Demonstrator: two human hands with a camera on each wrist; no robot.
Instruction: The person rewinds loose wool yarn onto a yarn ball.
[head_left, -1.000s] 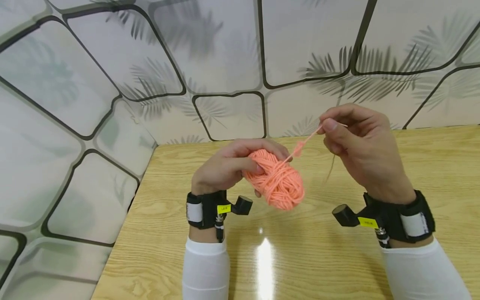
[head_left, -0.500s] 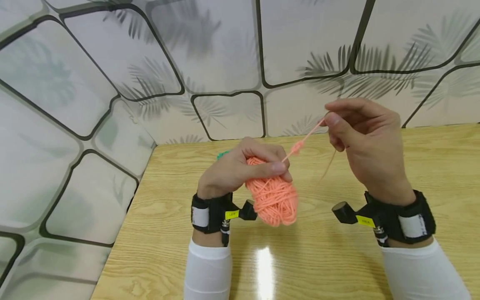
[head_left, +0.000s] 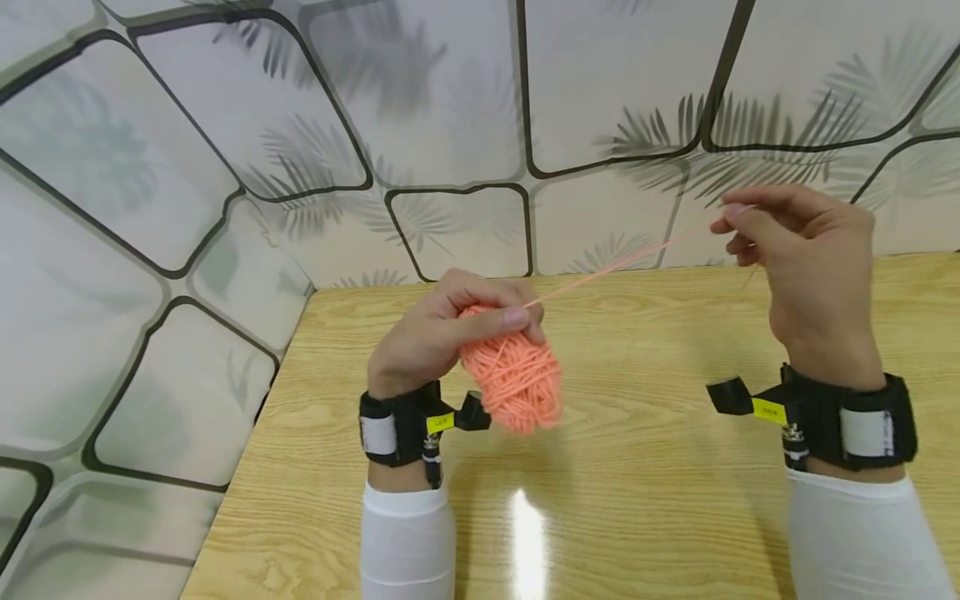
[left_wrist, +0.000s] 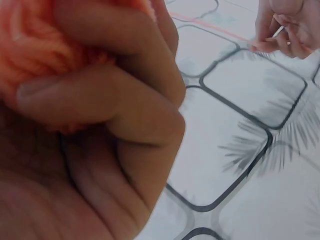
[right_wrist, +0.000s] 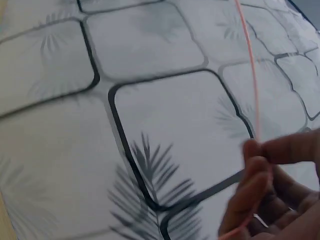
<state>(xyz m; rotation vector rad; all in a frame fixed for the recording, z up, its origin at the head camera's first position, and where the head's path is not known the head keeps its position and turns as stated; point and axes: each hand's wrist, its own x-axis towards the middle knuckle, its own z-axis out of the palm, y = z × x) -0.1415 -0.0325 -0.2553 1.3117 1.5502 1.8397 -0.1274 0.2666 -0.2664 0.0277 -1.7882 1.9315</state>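
A coral-pink ball of yarn (head_left: 521, 379) is gripped in my left hand (head_left: 450, 329), the thumb lying across its top. In the left wrist view the curled fingers (left_wrist: 100, 95) press into the strands. One strand of yarn (head_left: 607, 268) runs taut, up and to the right, from the ball to my right hand (head_left: 813, 258). There the thumb and fingertips pinch it. From the right wrist view the strand (right_wrist: 252, 65) enters the pinch from above, and a loose tail passes below the fingers. Both hands are raised above the table.
A wood-grain table (head_left: 637, 500) lies beneath the hands, with a bright light reflection near its front. Patterned wall covering (head_left: 450, 108) stands behind the table and along its left side. Each wrist wears a black strap with a small camera.
My right hand has moved right and slightly up, lengthening the strand between the hands. The small tangle on the strand is no longer visible. My left hand has turned the ball and shifted slightly left.
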